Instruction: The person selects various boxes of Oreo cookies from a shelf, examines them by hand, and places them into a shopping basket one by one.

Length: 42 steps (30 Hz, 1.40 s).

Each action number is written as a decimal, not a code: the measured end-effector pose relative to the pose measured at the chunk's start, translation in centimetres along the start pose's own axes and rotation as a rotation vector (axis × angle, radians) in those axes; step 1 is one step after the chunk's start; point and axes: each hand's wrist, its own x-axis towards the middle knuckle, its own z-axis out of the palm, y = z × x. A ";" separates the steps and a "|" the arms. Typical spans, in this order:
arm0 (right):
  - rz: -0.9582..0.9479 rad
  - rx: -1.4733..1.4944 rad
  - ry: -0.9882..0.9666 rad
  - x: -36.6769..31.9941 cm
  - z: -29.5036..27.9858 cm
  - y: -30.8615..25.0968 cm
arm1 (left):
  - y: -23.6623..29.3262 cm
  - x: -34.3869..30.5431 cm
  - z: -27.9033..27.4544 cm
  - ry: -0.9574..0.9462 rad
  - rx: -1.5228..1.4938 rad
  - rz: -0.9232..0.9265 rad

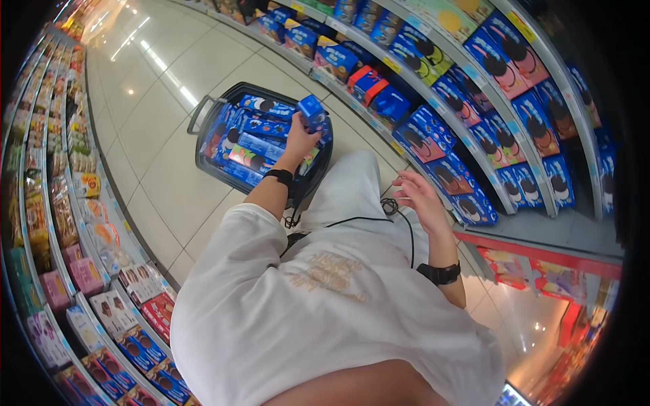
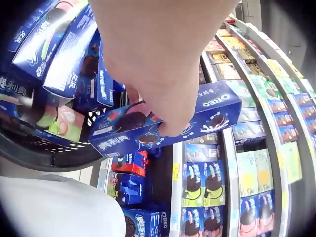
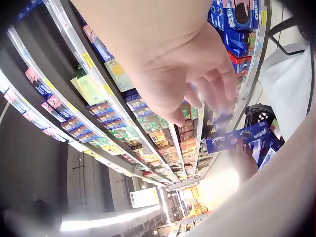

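My left hand [image 1: 302,141] grips a blue Oreo cookie box [image 1: 311,108] above the right end of a dark shopping basket [image 2: 49,159]. In the left wrist view, the thumb lies on the printed face of the box, and the other fingers are mostly hidden behind it. Several more blue cookie boxes [image 1: 261,147] lie packed in the basket on the floor. On the other side, my right hand [image 1: 421,198] hovers near the shelf with loosely bent fingers and holds nothing. The right wrist view shows its fingers hanging relaxed before the shelves.
Curved shelves [image 1: 433,91] of Oreo boxes run along the right, close to the basket. Another shelf [image 1: 101,271] of packaged snacks stands on the left. Between them lies a tiled floor [image 1: 159,135]. A black cable [image 1: 412,237] hangs across my lap.
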 end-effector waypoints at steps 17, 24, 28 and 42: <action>-0.002 0.028 0.016 0.0 -0.5 0.7 | -2.5 1.8 0.7 -0.056 0.204 -0.031; 0.004 0.016 0.002 0.3 -0.5 0.6 | -5.6 3.0 0.6 0.108 0.222 0.139; 0.012 0.007 0.004 0.3 -0.3 0.5 | -5.2 2.5 0.0 0.251 0.332 0.293; 0.006 -0.007 -0.010 0.0 0.4 0.2 | -5.6 -1.6 2.5 -0.037 0.873 0.357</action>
